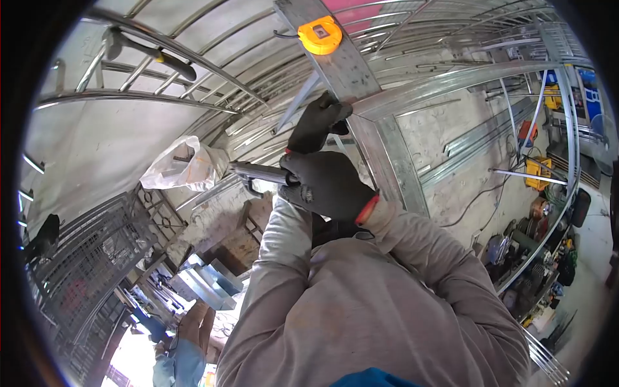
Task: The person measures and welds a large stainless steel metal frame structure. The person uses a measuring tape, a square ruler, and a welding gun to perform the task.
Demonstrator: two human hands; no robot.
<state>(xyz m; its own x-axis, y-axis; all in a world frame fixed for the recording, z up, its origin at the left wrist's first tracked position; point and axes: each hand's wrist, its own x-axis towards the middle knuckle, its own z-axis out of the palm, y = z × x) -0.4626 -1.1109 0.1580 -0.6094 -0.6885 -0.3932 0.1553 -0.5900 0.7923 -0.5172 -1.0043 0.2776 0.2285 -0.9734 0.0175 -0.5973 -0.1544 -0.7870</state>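
Note:
My right hand, in a black glove with a red cuff, is closed around a dark grey metal tool. The tool points left, and a bent lever-like part hangs below it. Just beyond, my left hand, gloved the same way, has its fingers curled at the corner of a metal tube frame. I cannot tell what its fingers hold. A yellow tape measure lies farther up on the wide metal tube.
A hammer rests across steel rails at upper left. Below them sits a white plastic bag. Metal tubes lie on the floor at right, near yellow tools and a cable. Another person's sleeve shows at lower left.

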